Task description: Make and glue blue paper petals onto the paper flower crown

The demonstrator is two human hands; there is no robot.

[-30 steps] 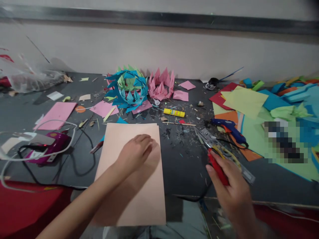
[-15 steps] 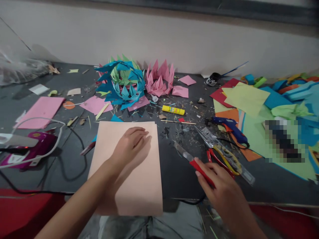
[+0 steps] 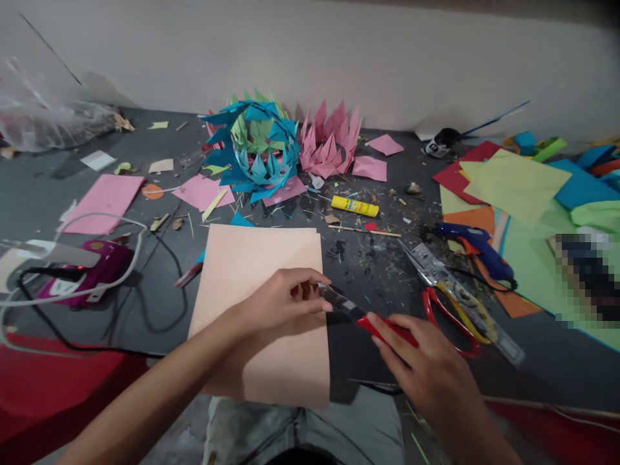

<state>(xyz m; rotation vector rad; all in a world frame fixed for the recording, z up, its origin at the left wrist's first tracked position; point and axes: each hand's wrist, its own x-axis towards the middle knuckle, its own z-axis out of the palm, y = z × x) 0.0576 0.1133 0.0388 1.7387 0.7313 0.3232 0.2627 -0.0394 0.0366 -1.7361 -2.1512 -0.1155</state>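
My right hand (image 3: 419,355) is wrapped round the red handle of a knife (image 3: 387,330), its blade pointing left and away from me. At the blade's tip is my left hand (image 3: 290,294), thumb and fingers curved but apart, one on either side of the tip; whether they touch the blade I cannot make out. Beneath the left hand lies a stack of pale peach paper (image 3: 261,252), its near end jutting past the table edge over my lap. Scissors (image 3: 450,316) with red and yellow handles lie right of the knife, beside a clear ruler (image 3: 506,345).
Folded-paper crowns, blue (image 3: 266,174) and pink (image 3: 329,155), stand at the back. A yellow glue stick (image 3: 355,206) lies mid-table among scraps. On the right are a blue glue gun (image 3: 479,245) and coloured sheets (image 3: 518,181); on the left, a purple corded device (image 3: 109,265) and pink paper (image 3: 104,203).
My left hand has lifted from the middle of the peach paper and moved right and nearer, to the knife's tip. The right hand still holds the knife. The whole view has shifted slightly.
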